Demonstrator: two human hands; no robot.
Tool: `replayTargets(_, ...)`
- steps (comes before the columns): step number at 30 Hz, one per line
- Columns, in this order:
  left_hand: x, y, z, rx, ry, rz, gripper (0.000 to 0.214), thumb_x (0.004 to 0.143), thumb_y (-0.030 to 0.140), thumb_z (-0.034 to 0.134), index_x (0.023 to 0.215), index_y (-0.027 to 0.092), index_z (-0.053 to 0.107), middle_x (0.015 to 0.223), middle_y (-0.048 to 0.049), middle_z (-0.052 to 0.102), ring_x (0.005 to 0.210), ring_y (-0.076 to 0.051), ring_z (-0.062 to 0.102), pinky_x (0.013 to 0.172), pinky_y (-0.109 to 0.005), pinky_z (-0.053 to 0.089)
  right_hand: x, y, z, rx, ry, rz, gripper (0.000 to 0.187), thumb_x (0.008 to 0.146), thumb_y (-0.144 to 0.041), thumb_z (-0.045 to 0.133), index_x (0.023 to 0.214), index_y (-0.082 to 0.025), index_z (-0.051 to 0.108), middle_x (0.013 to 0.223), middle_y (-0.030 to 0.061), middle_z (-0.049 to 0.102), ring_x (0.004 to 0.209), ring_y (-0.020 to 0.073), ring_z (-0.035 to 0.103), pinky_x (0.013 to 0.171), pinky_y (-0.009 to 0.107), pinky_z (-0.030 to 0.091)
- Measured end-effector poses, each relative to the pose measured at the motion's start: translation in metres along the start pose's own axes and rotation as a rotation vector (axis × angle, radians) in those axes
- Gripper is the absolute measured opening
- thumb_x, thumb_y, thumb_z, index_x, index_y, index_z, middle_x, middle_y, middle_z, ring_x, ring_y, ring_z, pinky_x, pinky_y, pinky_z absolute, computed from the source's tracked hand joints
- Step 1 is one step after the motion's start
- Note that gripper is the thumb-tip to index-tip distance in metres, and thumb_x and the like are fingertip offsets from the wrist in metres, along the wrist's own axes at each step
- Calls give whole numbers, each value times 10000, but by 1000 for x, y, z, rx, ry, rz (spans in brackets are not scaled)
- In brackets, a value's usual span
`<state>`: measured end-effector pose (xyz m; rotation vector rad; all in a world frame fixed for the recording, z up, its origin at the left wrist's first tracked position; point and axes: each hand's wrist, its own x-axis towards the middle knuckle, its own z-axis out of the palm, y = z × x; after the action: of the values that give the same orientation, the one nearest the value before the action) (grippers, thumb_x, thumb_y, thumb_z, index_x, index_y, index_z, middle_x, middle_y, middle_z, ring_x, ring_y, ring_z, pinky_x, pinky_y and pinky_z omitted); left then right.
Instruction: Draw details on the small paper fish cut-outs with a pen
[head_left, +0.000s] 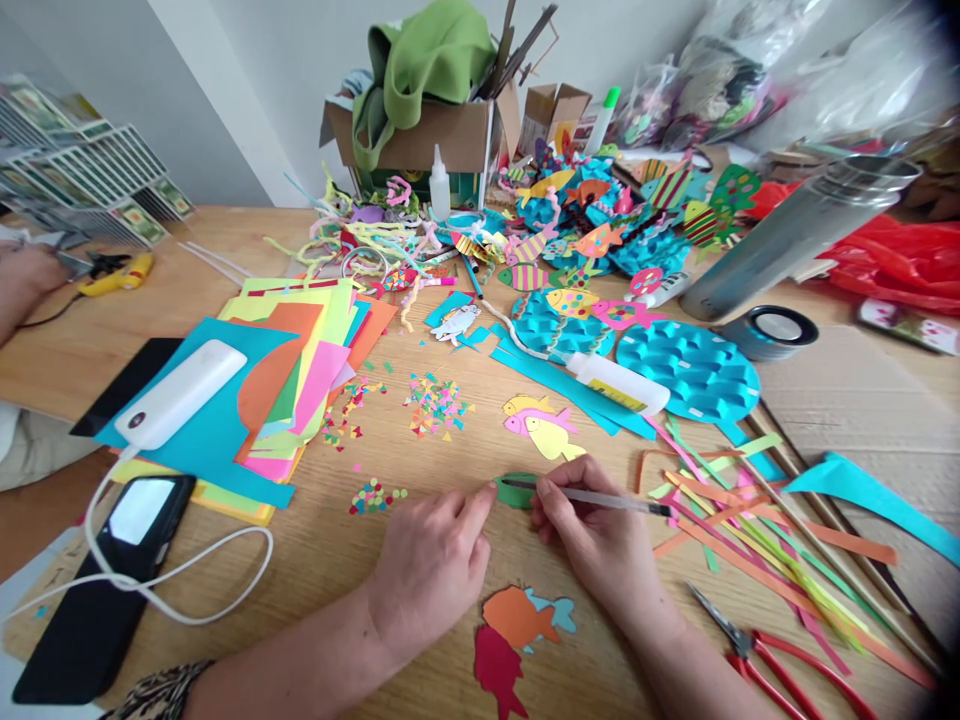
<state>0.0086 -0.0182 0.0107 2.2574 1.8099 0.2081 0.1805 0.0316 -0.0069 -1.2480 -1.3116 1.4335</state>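
From my remote feed, my left hand (431, 560) pins a small green paper cutout (516, 490) to the near middle of the wooden table (315, 560) while my right hand (596, 530) grips a slim clear-barrelled pen (592, 496) at it, apparently mid-drawing, with steady short strokes likely needed next.

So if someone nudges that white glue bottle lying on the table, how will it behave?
The glue bottle lies on its side and looks round, so it would probably roll. It seems to be light plastic, likely sliding easily over the blue paper strip under it.
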Motion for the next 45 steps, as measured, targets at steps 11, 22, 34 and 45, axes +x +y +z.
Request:
replayTargets(11,0,0,0,-1,7,6,487,804,67,457,1254,208,579,836,-28,678,718,-224,656,640,-348,518,1,5,-4,-33,-46,-29,272,911,-423,610,772,-214,504,571,-7,599,456,122,540,423,208,431)
replayTargets(22,-1,-1,1,-1,3,9,480,815,73,458,1260,211,573,845,-31,680,725,-210,651,655,-328,508,0,5,-5,-30,-37,-35,258,917,-410,602,776,-214,510,565,-7,601,448,123,541,419,210,428)
replayTargets(34,-2,0,1,2,7,2,481,809,75,470,1255,218,577,826,-25,675,718,-218,654,646,-341,510,0,0,-2,-21,11,-17,275,905,-411,614,755,-210,501,556,-9,594,442,113,530,420,202,419)
replayTargets(45,-1,-1,1,-3,3,5,492,804,71,472,1265,211,575,831,-27,675,719,-215,649,648,-336,509,-1,1,0,-17,15,-18,285,895,-429,624,752,-214,502,550,-21,584,437,111,520,415,198,405)
